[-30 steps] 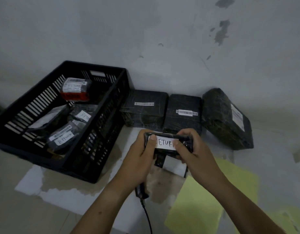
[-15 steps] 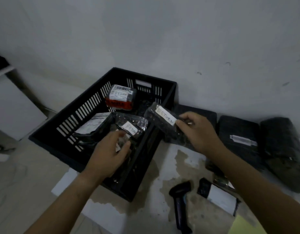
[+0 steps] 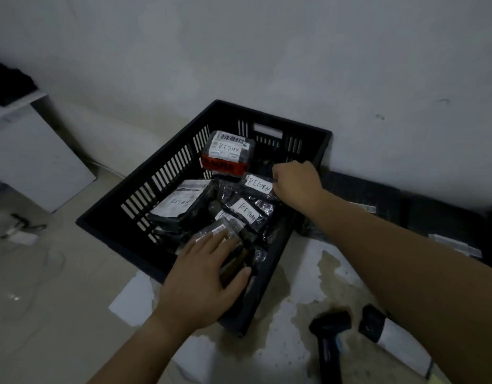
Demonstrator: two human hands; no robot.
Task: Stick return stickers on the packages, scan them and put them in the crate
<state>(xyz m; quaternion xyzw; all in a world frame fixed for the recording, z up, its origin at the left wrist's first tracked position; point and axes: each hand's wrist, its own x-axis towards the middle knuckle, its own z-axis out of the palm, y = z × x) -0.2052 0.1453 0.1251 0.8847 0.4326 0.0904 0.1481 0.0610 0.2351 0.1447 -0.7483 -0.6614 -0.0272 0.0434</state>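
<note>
**Spotter:** While your right hand [image 3: 297,182] pinches the right edge of the stickered package [image 3: 257,187], fingers curled on it, that package already lies inside the crate [image 3: 308,135], toward its one o'clock corner, on top of the others.

**Operator:** And my left?

**Spotter:** Your left hand [image 3: 206,275] lies flat, fingers straight, on the near package [image 3: 217,232] at the crate's six o'clock end. It presses and doesn't grip.

**Operator:** How much have I got through?

**Spotter:** You have at least four RETURN labels in there. One is on the package you hold, one on the red-taped package [image 3: 228,153] at twelve o'clock, one on the white-faced package [image 3: 178,200] at nine, and one on the middle package [image 3: 249,210] (another label peeks out beside it, half covered). By my judgement this one is all but finished, and you only have to let go.

**Operator:** What's left?

**Spotter:** The dark parcels [image 3: 361,195] along the wall [image 3: 267,51], at two to three o'clock from you, show no RETURN sticker that I can make out. I reckon they each need sticker, scan and crate. Your scanner [image 3: 329,336] lies at five o'clock, apart from both hands.
</note>
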